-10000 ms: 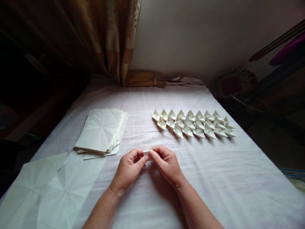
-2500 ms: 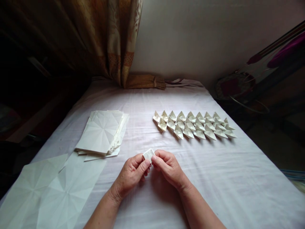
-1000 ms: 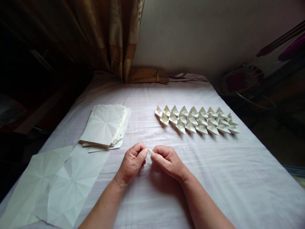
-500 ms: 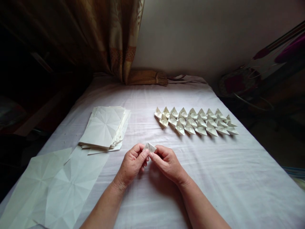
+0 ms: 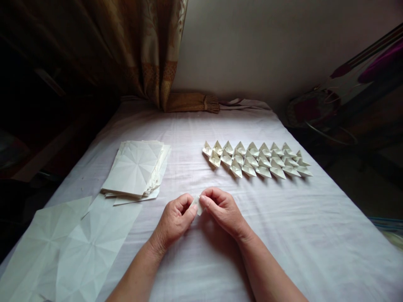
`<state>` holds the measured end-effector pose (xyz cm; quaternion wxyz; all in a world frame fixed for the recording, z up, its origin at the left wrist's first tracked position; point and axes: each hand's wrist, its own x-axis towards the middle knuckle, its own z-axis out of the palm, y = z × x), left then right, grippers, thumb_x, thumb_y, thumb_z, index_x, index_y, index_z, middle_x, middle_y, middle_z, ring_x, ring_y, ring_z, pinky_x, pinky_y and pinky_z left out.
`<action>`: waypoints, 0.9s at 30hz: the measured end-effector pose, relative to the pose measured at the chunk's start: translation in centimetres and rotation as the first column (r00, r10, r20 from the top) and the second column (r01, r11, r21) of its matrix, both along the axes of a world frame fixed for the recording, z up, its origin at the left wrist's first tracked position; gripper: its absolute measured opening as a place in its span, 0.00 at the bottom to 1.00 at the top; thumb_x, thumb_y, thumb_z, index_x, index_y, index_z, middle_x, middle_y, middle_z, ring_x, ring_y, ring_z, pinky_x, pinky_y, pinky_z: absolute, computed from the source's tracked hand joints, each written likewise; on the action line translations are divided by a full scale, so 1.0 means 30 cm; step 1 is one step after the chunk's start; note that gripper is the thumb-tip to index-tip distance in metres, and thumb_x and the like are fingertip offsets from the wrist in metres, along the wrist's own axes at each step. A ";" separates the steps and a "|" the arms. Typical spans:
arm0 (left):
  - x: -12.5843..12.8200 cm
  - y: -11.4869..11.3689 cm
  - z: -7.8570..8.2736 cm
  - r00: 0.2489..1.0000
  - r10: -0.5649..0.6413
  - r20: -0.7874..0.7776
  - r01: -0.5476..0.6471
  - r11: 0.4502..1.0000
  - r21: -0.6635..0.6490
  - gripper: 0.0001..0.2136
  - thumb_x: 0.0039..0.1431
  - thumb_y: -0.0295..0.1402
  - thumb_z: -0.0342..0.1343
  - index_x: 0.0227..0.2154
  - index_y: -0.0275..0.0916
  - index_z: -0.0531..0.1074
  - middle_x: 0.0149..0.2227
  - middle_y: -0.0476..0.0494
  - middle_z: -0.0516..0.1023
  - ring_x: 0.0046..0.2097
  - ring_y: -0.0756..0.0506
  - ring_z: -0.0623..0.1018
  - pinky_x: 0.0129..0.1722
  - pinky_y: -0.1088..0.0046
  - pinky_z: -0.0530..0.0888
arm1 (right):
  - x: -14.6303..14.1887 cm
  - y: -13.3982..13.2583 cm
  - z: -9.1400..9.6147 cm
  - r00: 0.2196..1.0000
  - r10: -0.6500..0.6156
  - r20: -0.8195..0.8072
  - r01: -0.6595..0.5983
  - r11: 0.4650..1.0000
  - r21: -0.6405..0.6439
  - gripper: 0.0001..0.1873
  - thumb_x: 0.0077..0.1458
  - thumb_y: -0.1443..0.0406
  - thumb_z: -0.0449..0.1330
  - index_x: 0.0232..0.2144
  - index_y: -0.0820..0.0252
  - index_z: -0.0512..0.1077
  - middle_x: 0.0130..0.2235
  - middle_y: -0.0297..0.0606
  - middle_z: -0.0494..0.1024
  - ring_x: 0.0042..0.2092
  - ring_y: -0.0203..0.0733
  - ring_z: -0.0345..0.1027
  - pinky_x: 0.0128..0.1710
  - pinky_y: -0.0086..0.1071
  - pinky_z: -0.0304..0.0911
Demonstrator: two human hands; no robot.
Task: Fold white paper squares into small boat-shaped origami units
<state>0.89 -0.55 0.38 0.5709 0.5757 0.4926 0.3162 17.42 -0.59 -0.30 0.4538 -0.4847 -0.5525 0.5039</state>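
Patterned gold curtain (image 5: 154, 58), grey wall (image 5: 252, 50)

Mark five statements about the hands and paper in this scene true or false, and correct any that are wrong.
1. The left hand and right hand both hold a small folded paper. True.
2. A stack of creased sheets lies on the pale cloth. True.
3. The stack is to the right of the hands. False: it is to their left.
4. Pointed paper pieces are arranged in rows. True.
5. The small folded paper lies flat on the cloth. False: it is held between fingers.
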 end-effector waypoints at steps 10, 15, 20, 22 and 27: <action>0.015 -0.001 -0.011 0.993 0.121 0.005 -0.121 0.993 0.005 0.15 0.57 0.46 0.55 0.29 0.37 0.70 0.20 0.54 0.68 0.18 0.54 0.67 0.16 0.82 0.66 | 0.000 -0.001 -0.005 0.998 0.040 0.048 -0.039 0.999 -0.025 0.13 0.54 0.57 0.60 0.24 0.59 0.68 0.23 0.29 0.66 0.25 0.32 0.56 0.25 0.27 0.54; 0.022 0.004 -0.003 0.979 0.182 0.091 -0.180 0.983 -0.028 0.15 0.51 0.44 0.61 0.32 0.37 0.74 0.24 0.51 0.71 0.22 0.52 0.70 0.15 0.83 0.67 | -0.002 -0.002 -0.008 0.996 0.024 0.084 -0.024 1.000 0.000 0.13 0.55 0.58 0.59 0.24 0.59 0.67 0.23 0.30 0.67 0.26 0.33 0.57 0.26 0.27 0.55; 0.024 0.005 -0.011 0.970 0.219 0.103 -0.216 0.975 -0.047 0.14 0.49 0.43 0.63 0.31 0.36 0.75 0.21 0.51 0.71 0.21 0.53 0.69 0.16 0.81 0.69 | -0.009 -0.006 -0.013 0.997 -0.022 0.080 0.019 0.999 0.038 0.12 0.54 0.60 0.59 0.23 0.59 0.67 0.23 0.30 0.68 0.25 0.32 0.58 0.25 0.27 0.56; 0.024 0.004 -0.011 0.968 0.225 0.108 -0.220 0.974 -0.060 0.14 0.48 0.42 0.63 0.30 0.36 0.75 0.21 0.51 0.71 0.20 0.53 0.69 0.17 0.81 0.69 | -0.010 -0.007 -0.014 0.997 -0.033 0.070 0.030 0.999 0.038 0.11 0.54 0.60 0.59 0.23 0.59 0.67 0.23 0.30 0.68 0.25 0.33 0.59 0.26 0.27 0.57; 0.029 0.004 0.005 0.963 0.245 0.114 -0.239 0.969 -0.060 0.12 0.48 0.41 0.62 0.29 0.36 0.75 0.20 0.52 0.72 0.21 0.53 0.70 0.21 0.80 0.71 | -0.009 -0.007 -0.015 0.997 -0.039 0.067 0.036 0.999 0.039 0.11 0.54 0.59 0.59 0.24 0.59 0.68 0.23 0.31 0.69 0.26 0.33 0.60 0.27 0.27 0.59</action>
